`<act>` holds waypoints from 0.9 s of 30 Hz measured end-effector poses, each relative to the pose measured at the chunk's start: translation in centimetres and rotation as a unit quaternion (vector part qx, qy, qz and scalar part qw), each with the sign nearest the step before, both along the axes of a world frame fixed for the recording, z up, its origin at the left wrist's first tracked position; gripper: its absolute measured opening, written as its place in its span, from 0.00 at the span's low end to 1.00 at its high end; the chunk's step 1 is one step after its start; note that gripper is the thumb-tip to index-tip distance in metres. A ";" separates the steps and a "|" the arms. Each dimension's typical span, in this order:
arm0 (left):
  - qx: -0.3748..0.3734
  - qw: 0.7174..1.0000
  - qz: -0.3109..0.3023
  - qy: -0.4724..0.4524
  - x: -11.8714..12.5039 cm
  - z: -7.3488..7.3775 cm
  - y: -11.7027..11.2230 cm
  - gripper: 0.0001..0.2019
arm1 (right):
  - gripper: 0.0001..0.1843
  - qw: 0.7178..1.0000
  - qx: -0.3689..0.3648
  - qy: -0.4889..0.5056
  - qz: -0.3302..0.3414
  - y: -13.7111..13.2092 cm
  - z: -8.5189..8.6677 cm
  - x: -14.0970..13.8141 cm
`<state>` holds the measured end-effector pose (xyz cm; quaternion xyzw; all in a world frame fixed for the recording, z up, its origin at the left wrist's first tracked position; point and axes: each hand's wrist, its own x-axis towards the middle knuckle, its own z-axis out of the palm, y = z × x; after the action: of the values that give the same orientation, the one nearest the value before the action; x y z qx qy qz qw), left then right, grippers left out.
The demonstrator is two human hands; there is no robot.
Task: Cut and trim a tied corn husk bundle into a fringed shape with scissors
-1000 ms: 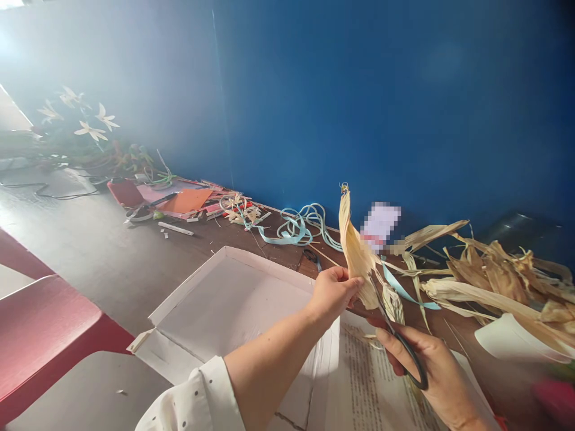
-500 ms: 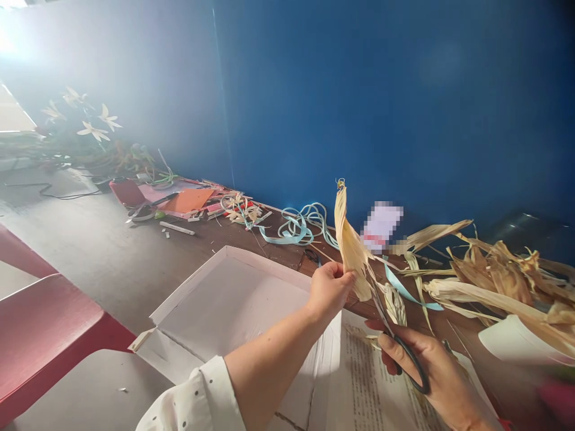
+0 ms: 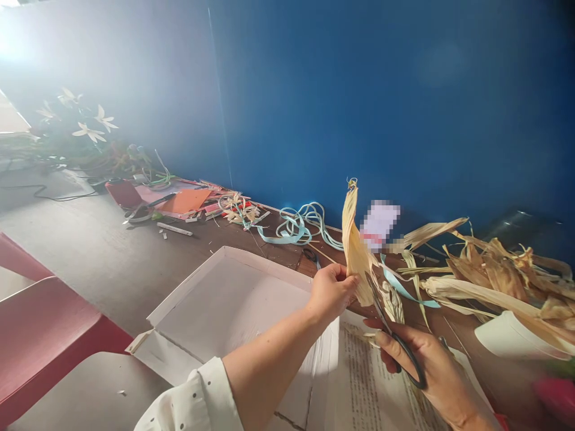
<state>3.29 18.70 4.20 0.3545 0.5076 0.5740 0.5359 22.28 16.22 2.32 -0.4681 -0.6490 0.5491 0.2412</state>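
Observation:
My left hand (image 3: 331, 290) pinches a dried corn husk (image 3: 354, 239) near its lower end; the husk stands upright with its knotted tip at the top. In my right hand (image 3: 422, 359) is a pair of scissors (image 3: 411, 362) with black handles, fingers in the loops. The blades point up and lie against the husk's right lower edge. Whether they have cut into it I cannot tell. Just behind the blades hangs a bunch of thin husk strips (image 3: 393, 302). Below both hands is a printed sheet (image 3: 366, 383) with husk scraps on it.
An open white cardboard box (image 3: 251, 287) lies under my left arm. More dried husks (image 3: 503, 275) pile up at right by a white cup (image 3: 516, 335). Light-blue ribbon (image 3: 291, 230), coloured paper (image 3: 186, 202) and a second pair of scissors (image 3: 311, 256) lie along the blue wall (image 3: 359, 108).
The husk's upper part has swung slightly to the right. Both hands keep nearly the same place and hold, while the whole view has shifted a little.

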 end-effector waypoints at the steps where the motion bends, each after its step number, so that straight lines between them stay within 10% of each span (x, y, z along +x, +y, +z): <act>1: -0.001 1.000 -0.005 -0.001 0.1 -0.1 0.0 0.07 | 0.33 1.000 -0.001 0.003 -0.004 0.0 0.0 0.0; 27: -0.010 0.999 -0.029 -0.014 0.1 0.4 -0.3 0.10 | 0.31 0.997 0.038 -0.048 -0.051 -1.2 1.8 -1.3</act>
<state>3.38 18.36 4.56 0.3558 0.4950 0.5580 0.5630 20.94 15.03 4.11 -0.5170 -0.6556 0.4877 0.2549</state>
